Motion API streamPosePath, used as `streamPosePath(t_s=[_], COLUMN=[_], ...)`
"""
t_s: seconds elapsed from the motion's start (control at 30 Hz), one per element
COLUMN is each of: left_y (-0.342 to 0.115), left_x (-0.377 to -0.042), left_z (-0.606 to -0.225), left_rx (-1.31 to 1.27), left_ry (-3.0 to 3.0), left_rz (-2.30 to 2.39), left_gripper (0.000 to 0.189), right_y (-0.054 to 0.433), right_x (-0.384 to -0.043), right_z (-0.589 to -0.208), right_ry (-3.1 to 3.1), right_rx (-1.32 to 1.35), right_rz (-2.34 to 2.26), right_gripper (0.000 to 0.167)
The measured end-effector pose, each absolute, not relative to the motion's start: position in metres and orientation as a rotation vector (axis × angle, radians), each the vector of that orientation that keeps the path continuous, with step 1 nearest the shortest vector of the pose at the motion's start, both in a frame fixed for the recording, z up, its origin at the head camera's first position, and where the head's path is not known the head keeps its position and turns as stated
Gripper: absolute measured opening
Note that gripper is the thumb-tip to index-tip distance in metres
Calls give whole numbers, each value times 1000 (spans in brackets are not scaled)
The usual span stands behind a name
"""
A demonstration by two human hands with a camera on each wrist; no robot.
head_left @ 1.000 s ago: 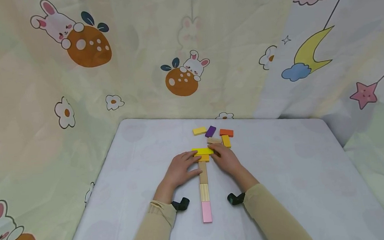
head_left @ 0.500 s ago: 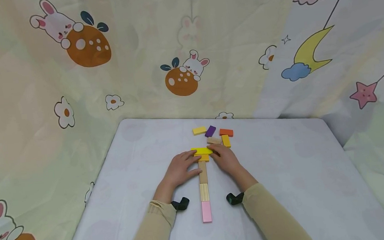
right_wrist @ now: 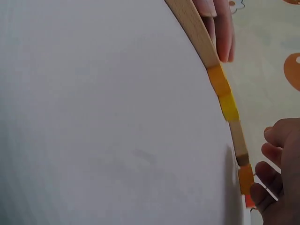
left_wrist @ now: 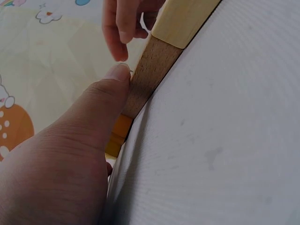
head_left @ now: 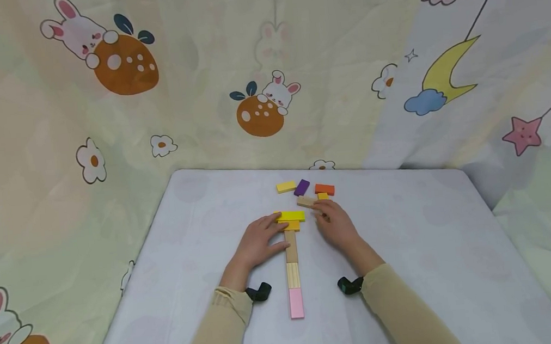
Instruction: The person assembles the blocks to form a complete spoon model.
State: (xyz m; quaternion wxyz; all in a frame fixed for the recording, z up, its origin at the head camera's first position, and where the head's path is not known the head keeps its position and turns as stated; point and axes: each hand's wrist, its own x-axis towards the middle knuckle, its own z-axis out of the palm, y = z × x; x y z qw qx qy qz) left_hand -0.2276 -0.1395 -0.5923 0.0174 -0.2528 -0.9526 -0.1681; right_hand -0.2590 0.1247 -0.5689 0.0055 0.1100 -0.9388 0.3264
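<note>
A screened tabletop nook with a nursery look around you
Your white table (head_left: pixel 408 226) stands against a pale, creased backdrop (head_left: pixel 328 41) printed with cartoon rabbits (head_left: pixel 78 33), flowers (head_left: pixel 162 145), a moon (head_left: pixel 439 73) and stars (head_left: pixel 522 135), filling the view behind and beside it; coloured blocks (head_left: pixel 296 303) on top suit a play corner, but you cannot tell whether it's a home or studio.
</note>
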Motion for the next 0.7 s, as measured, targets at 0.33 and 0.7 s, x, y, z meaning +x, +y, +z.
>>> streamPosePath(t_s=[0.33, 0.7], left_y=[-139, -138], left_x=[-229, -228], left_z=[-595, -594], left_rx=[-789, -777], left_ry=[-2974, -2984], left_rz=[-508, -508], left_gripper=[62, 62], right_y=[171, 172], right_x=[-276, -276], right_z=[-577, -588], right_ry=[-3038, -2968], right_rx=[360, 419], right_rz=[929, 762], right_gripper=[56, 52])
